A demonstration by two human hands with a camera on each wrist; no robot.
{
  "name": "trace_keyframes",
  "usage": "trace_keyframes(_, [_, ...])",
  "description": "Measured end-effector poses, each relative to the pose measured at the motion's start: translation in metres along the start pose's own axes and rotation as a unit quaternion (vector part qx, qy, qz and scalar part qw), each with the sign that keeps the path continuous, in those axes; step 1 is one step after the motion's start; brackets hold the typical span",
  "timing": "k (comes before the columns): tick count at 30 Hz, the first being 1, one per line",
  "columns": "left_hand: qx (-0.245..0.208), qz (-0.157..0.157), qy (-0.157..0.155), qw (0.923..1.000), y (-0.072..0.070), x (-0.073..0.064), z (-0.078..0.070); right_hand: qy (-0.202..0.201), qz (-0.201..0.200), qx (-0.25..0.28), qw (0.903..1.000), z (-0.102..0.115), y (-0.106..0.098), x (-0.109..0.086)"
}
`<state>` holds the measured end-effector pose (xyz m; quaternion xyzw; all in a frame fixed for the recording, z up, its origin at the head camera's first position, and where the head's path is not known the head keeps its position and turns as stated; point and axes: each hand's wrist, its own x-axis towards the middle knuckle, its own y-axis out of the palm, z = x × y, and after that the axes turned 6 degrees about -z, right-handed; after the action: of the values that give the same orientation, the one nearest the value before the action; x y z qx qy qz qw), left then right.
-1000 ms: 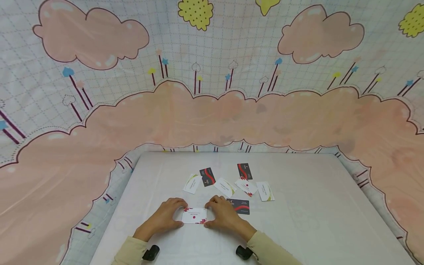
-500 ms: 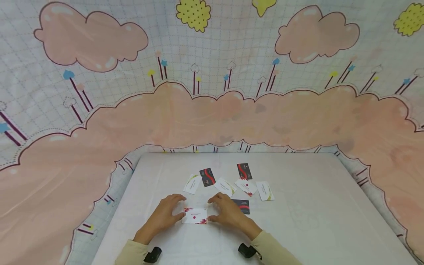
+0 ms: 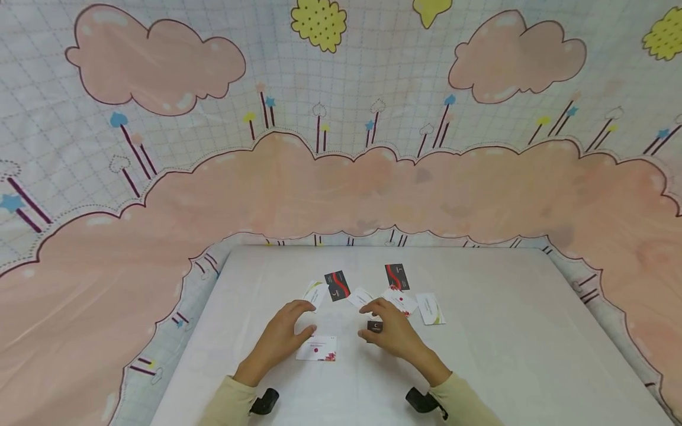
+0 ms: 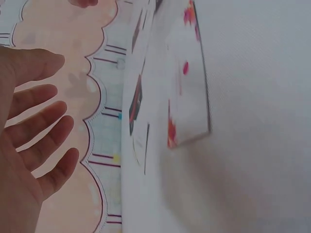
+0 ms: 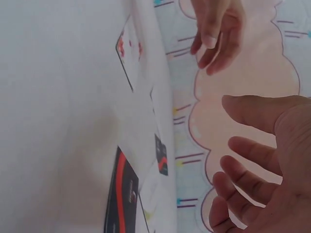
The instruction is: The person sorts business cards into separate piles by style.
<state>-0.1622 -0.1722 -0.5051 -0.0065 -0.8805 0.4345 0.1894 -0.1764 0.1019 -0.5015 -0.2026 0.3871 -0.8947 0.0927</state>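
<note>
A white business card with red flower corners [image 3: 319,348] lies flat on the table, also large in the left wrist view. My left hand [image 3: 280,338] hovers over the card's upper left corner, fingers loosely bent and holding nothing. To the right, my right hand [image 3: 399,335] hangs apart from it, thumb and fingers spread with nothing between them. Partly hidden behind the right hand is a black business card with a red stripe [image 3: 375,326]; the right wrist view shows more of it. In both wrist views the hands are raised off the table.
Farther back lie two more black cards [image 3: 337,286], another red-flowered card [image 3: 402,300] and several white cards with green curves [image 3: 430,309]. Some of them overlap. The white table [image 3: 506,343] ends against a patterned cloth backdrop [image 3: 426,189].
Both hands have let go of the flowered card's edges, lifted and moved apart from it. The right hand has shifted right, over the nearby black card. The flowered card stays on the table.
</note>
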Motion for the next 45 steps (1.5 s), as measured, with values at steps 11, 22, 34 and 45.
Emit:
trace_keyframes(11, [-0.016, -0.02, 0.052, 0.9983, 0.011, 0.022, -0.027, 0.042, -0.056, 0.022, 0.9973, -0.022, -0.027, -0.004])
trace_keyframes(22, [-0.024, -0.046, 0.039, 0.9979, 0.029, 0.042, -0.041, 0.061, -0.117, -0.018, 0.9911, -0.041, -0.045, -0.005])
trace_keyframes(34, [-0.048, -0.028, 0.033, 0.9979, 0.063, 0.067, -0.053, 0.128, -0.126, -0.054, 0.9823, -0.071, -0.047, -0.009])
trace_keyframes(45, [0.001, -0.025, 0.061, 0.9978, 0.1, 0.09, -0.056, 0.18, -0.103, -0.07, 0.9758, -0.091, -0.039, -0.012])
